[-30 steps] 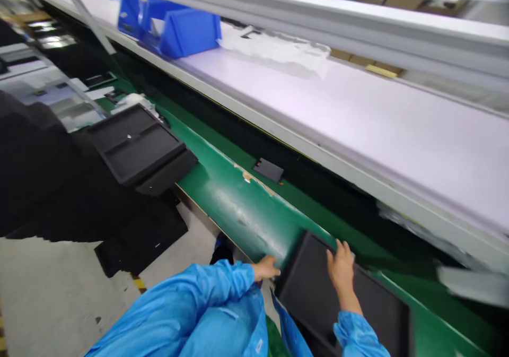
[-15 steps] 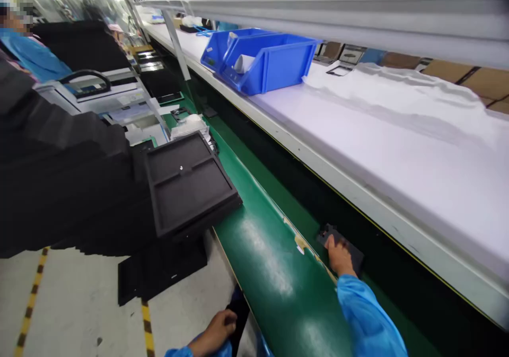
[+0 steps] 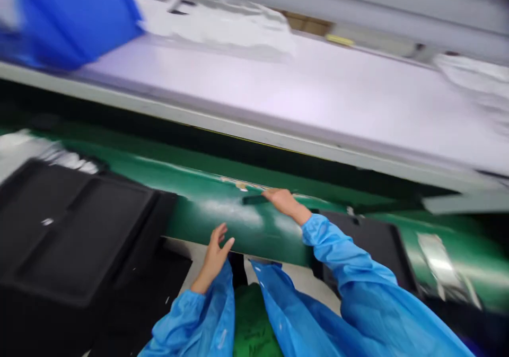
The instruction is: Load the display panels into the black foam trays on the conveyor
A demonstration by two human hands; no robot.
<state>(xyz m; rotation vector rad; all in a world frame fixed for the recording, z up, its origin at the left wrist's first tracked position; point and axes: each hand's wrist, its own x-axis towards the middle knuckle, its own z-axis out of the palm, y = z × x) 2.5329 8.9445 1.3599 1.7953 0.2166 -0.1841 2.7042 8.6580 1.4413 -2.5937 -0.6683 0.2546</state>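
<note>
Above the glossy green bench strip (image 3: 207, 187), my right hand (image 3: 283, 201) grips a thin, dark, flat panel (image 3: 254, 200), now seen nearly edge-on; I cannot make out its kind. My left hand (image 3: 214, 253) hangs near the front edge of the green strip, fingers apart and holding nothing. To the left lies a stack of black trays (image 3: 91, 229) with a raised rib across the top one. Another black tray (image 3: 366, 240) sits on the strip to the right, partly behind my right sleeve.
A white shelf table (image 3: 254, 92) runs along the back, its front edge above a dark gap. Blue bins (image 3: 75, 17) stand on it at left, beside white sheeting (image 3: 222, 25). A clear plastic packet (image 3: 439, 259) lies at far right.
My view has swung right and down. My right hand has lifted the dark panel from the recessed channel to above the green strip. My left hand has risen toward the strip's edge.
</note>
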